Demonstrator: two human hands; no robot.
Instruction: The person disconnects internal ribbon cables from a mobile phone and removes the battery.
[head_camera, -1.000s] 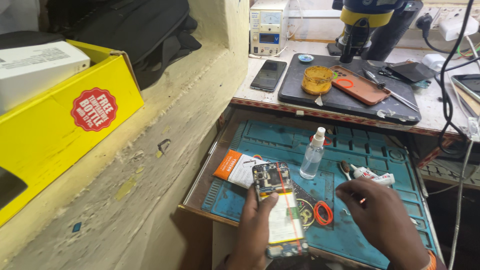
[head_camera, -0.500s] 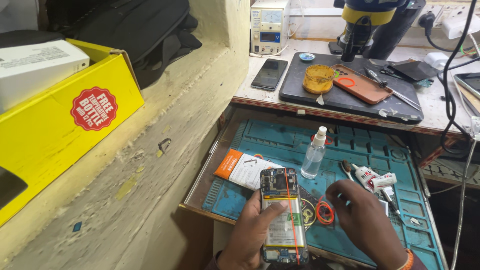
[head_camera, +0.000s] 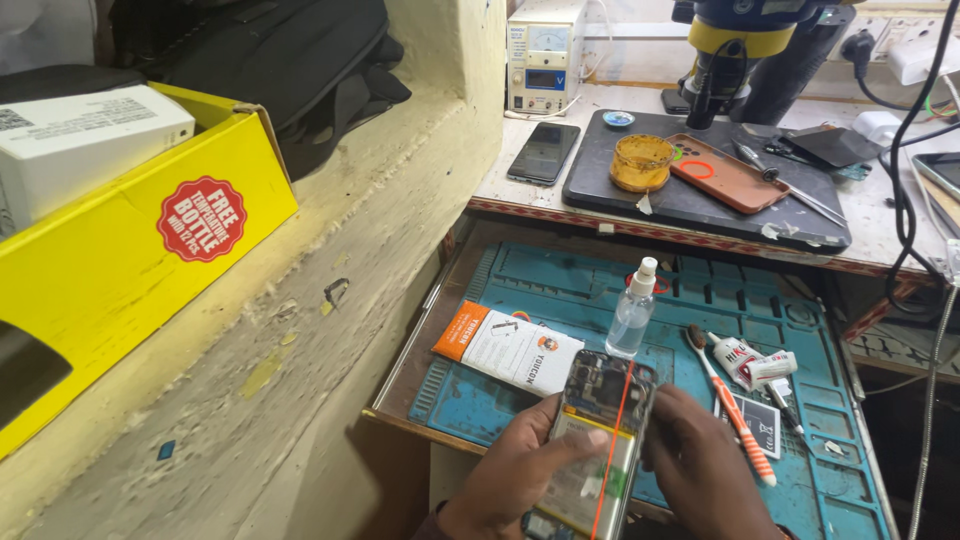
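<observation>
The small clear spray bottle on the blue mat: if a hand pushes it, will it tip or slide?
The spray bottle stands upright, tall and narrow on a small base, so a push near its white cap would probably tip it. It looks like thin clear plastic, so likely light. Once lying on the blue mat, its round body may roll.

Even, bright daylight fills the scene; shadows stay soft, the black mat (head_camera: 700, 205) shows faint glare, and edges bend slightly outward.
</observation>
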